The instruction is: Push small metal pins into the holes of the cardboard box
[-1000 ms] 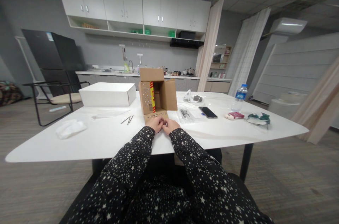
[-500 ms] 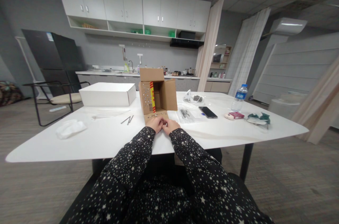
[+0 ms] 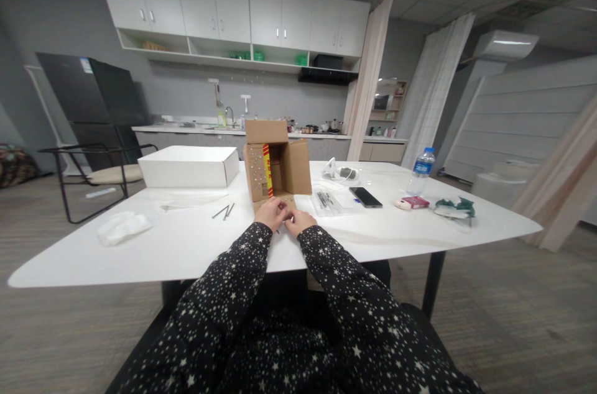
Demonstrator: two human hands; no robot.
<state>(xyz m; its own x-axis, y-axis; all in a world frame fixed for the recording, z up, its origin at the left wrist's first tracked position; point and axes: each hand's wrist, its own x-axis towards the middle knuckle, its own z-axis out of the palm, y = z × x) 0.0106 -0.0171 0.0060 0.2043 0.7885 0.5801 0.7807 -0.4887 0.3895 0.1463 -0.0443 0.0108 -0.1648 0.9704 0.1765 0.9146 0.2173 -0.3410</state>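
Observation:
An open brown cardboard box [image 3: 295,165] stands in the middle of the white table [image 3: 186,246], its front flap [image 3: 290,200] lying flat toward me. The left inner flap carries rows of small dots and a red and yellow strip. My left hand [image 3: 270,214] rests with curled fingers on the near edge of that front flap. My right hand [image 3: 299,220] lies right beside it on the table, fingertips touching the left hand's. Whether anything small sits between the fingers is hidden. Both sleeves are black with white stars.
A closed white box [image 3: 186,165] sits at the back left, thin metal pins [image 3: 224,210] and a white cloth [image 3: 122,226] nearer. To the right lie a clear bag [image 3: 326,200], a phone [image 3: 366,196], a water bottle [image 3: 420,170], a pink packet [image 3: 415,202] and a green cloth [image 3: 454,207].
My left hand has slid a little forward and up onto the box's front flap. My right hand has stayed where it was.

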